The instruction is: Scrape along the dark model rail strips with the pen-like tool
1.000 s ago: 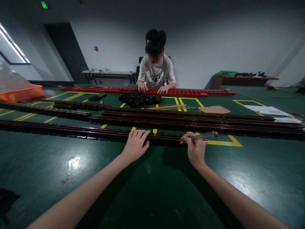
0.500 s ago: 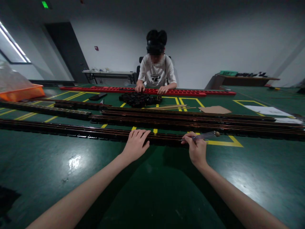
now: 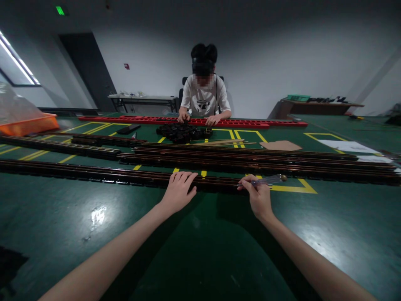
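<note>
My left hand [image 3: 178, 193] lies palm down, fingers stretched, across the near long dark strip [image 3: 94, 174] on the green table. The thumb points to the right and nothing is gripped. My right hand [image 3: 259, 195] is closed at the strip's right end, pinching a slim pen-like tool with a clear handle [image 3: 269, 179]. The handle slants up to the right and has a brownish rounded end. Its thin tip points left at the strip, but exact contact is too small to tell. Beyond my hands, several similar dark strips [image 3: 250, 161] lie side by side.
Across the table a person [image 3: 205, 96] in a white shirt has both hands near red slotted rails [image 3: 244, 123] and a heap of black parts [image 3: 181, 132]. Thin wooden sticks [image 3: 230, 142], brown cardboard [image 3: 280, 145], a phone-like black slab [image 3: 128, 128] and an orange tray [image 3: 31, 125] also lie there.
My view has shifted slightly. Both my hands keep nearly the same positions, with the clear-handled tool still in my right. The person opposite has shifted their hands a little.
</note>
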Motion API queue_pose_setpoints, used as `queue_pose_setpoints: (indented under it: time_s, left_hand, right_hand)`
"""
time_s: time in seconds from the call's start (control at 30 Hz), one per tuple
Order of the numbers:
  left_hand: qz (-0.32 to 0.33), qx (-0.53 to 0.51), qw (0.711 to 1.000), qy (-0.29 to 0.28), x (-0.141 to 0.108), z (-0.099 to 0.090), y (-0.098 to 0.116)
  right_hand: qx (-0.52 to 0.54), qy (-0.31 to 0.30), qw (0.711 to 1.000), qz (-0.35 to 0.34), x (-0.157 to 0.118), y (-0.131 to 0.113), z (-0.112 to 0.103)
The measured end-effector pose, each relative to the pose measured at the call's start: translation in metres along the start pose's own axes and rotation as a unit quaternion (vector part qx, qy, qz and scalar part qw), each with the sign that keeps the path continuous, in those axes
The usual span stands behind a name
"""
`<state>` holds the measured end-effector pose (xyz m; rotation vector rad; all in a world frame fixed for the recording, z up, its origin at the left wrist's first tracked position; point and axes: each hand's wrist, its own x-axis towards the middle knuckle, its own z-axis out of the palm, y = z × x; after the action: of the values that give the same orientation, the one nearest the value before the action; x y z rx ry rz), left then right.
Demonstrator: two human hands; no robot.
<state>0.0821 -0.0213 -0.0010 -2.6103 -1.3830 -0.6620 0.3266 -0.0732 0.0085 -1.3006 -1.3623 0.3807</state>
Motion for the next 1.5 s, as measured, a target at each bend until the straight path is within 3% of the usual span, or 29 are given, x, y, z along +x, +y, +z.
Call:
queue_pose_setpoints:
  time_s: [0.37, 0.53, 0.73, 1.1, 1.5]
  left_hand:
    - [-0.001, 0.005, 1.000, -0.009, 0.000, -0.001, 0.001]
    - [0.003, 0.010, 1.000, -0.005, 0.000, 0.000, 0.000]
    - [0.006, 0.011, 1.000, 0.005, 0.000, 0.001, 0.000]
    - [0.009, 0.017, 1.000, 0.009, -0.001, 0.000, 0.000]
    - [0.002, 0.012, 1.000, 0.000, 0.000, 0.000, 0.001]
  right_hand:
    - [0.040, -0.087, 0.995, 0.007, -0.002, 0.007, -0.022]
    - [0.023, -0.067, 0.997, 0.009, -0.003, 0.004, -0.021]
    - [0.041, 0.018, 0.999, 0.019, -0.005, 0.007, -0.022]
    - [-0.028, 0.107, 0.994, 0.024, -0.006, 0.007, -0.025]
    - [-0.091, 0.069, 0.993, -0.012, -0.003, 0.009, -0.029]
